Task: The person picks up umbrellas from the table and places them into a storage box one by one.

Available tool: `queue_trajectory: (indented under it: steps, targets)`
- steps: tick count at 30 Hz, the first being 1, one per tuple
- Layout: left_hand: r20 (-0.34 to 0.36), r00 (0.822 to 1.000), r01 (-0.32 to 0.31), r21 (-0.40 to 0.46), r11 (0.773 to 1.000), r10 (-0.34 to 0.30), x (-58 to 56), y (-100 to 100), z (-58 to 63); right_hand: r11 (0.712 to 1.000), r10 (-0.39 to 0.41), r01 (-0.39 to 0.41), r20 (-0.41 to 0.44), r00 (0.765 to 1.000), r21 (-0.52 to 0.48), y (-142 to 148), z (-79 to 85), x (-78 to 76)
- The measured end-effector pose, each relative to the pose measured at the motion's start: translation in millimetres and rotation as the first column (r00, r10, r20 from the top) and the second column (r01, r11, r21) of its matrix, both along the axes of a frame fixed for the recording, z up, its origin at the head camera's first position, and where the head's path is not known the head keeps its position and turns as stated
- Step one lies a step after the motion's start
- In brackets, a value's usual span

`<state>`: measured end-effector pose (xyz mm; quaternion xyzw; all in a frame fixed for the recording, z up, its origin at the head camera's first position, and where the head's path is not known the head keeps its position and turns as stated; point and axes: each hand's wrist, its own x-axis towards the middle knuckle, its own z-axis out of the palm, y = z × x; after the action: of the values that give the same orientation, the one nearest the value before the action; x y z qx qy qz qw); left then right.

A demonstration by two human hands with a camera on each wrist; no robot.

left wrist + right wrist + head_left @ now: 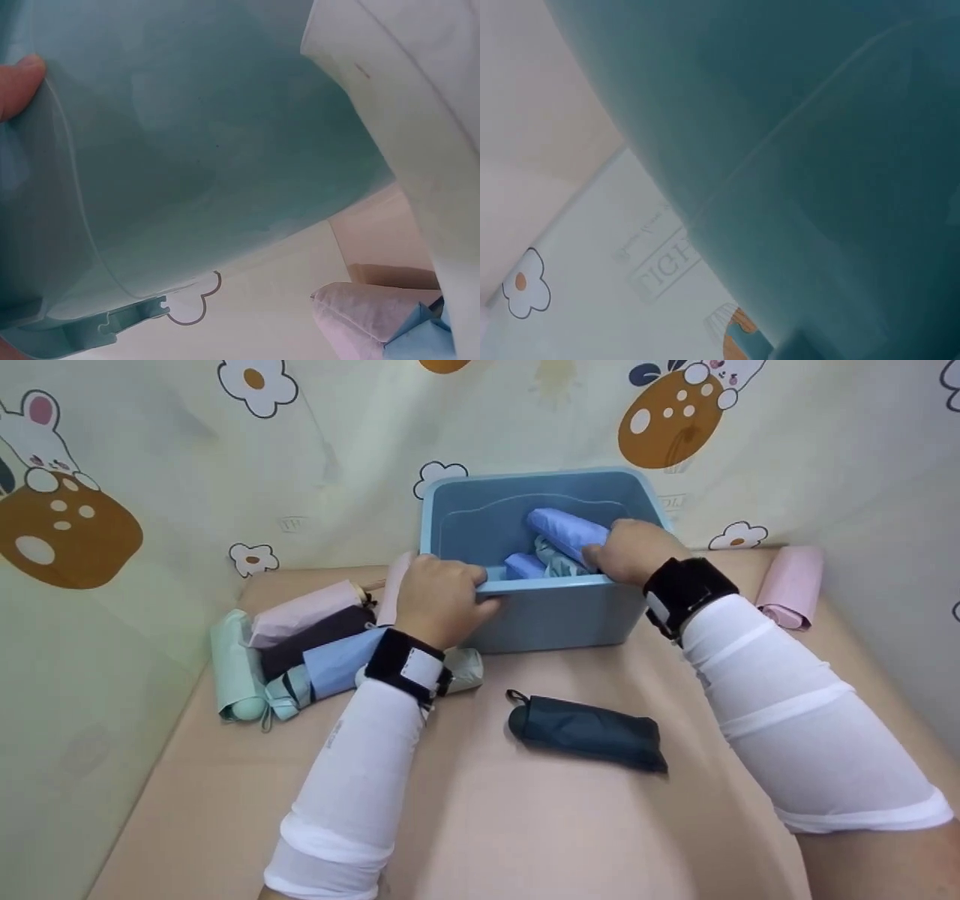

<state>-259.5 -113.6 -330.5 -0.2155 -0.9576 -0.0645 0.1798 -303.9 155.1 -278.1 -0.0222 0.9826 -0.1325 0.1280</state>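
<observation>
A blue-grey plastic bin stands near the back wall, with folded umbrellas inside. My left hand grips its front rim at the left corner; in the left wrist view a fingertip lies against the bin wall. At the right front corner my right hand grips the rim, its fingertips close beside a periwinkle folded umbrella that leans up inside. Below that lie another blue umbrella and a grey-green one. The right wrist view shows mostly the bin's wall, with the hand out of sight.
A dark teal folded umbrella lies in front of the bin. Left of it are several more: mint, pink, black and blue. A pink one lies at the far right. Patterned cloth covers the walls.
</observation>
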Motion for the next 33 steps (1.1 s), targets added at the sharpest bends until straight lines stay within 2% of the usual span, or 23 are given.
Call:
queue_trajectory:
  steps: [8, 12, 15, 18, 21, 24, 28, 31, 33]
  targets:
    - [0.01, 1.0, 0.005, -0.009, 1.0, -0.004, 0.3, 3.4, -2.6, 0.992, -0.025, 0.006, -0.145, 0.989, -0.127, 9.0, -5.6, 11.1]
    - [0.033, 0.999, 0.002, -0.011, 1.0, -0.001, 0.9, 4.8, -1.9, 0.975, -0.045, -0.007, -0.227, 0.973, -0.221, 15.3, -8.3, 17.9]
    - [0.049, 0.999, -0.003, -0.009, 1.0, 0.004, 0.7, 5.2, -1.1, 0.942, -0.101, -0.013, -0.321, 0.942, -0.335, 26.4, -11.8, 22.2]
    - [0.047, 0.999, -0.006, -0.01, 1.0, 0.006, 0.5, 4.4, -0.6, 0.895, -0.219, 0.013, -0.414, 0.883, -0.446, 49.1, -18.5, 21.5]
    - [0.036, 0.999, -0.012, -0.009, 1.0, 0.012, 0.9, 2.2, -0.7, 0.856, -0.345, 0.102, -0.414, 0.843, -0.507, 81.8, -27.3, 15.8]
    - [0.029, 0.999, -0.016, 0.0, 1.0, 0.016, 1.4, 0.1, -0.5, 0.85, -0.418, 0.19, -0.408, 0.811, -0.492, 119.4, -37.2, 10.2]
    - [0.03, 1.0, -0.01, 0.011, 1.0, 0.01, 0.5, -0.5, 0.1, 0.877, -0.431, 0.261, -0.419, 0.799, -0.403, 164.8, -50.1, 9.5]
    - [0.033, 0.999, -0.011, 0.008, 1.0, 0.011, 0.0, -0.3, 0.3, 0.895, -0.417, 0.3, -0.381, 0.826, -0.329, 189.2, -58.9, 12.8]
    - [0.034, 0.999, -0.013, 0.007, 1.0, 0.013, 0.0, 0.0, 0.5, 0.897, -0.421, 0.33, -0.345, 0.839, -0.293, 200.4, -64.3, 15.9]
